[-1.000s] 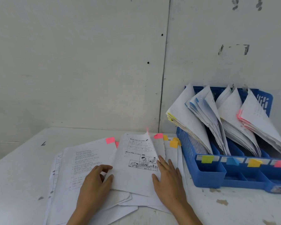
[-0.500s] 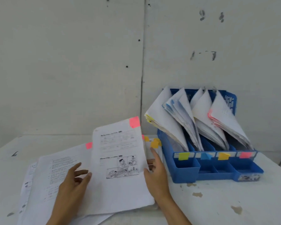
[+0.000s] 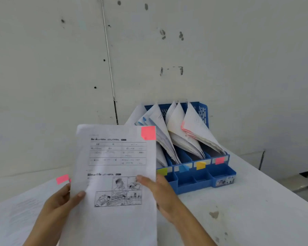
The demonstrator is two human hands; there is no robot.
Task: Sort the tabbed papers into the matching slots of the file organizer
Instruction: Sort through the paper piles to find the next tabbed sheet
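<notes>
tabletop (image 3: pixel 238 219): blue file organizer (image 3: pixel 194 183) far right by wall (image 3: pixel 238 68), slots in view already packed with sheets, so sorting well along, not finished
loose pile (image 3: pixel 16 210) near left unsorted, top one carries pink tab (image 3: pixel 62 179); depth of pile unreadable
held sheet (image 3: pixel 114 157) upright in front of organizer's left slots, print toward camera
left hand (image 3: pixel 60 197) pinches its left edge, right hand (image 3: pixel 160 190) its right edge, thumbs on front
sheet tab (image 3: pixel 148 133) pink, top right corner; matching pink slot label (image 3: pixel 219 160) is rightmost, so filing of this one pending
</notes>
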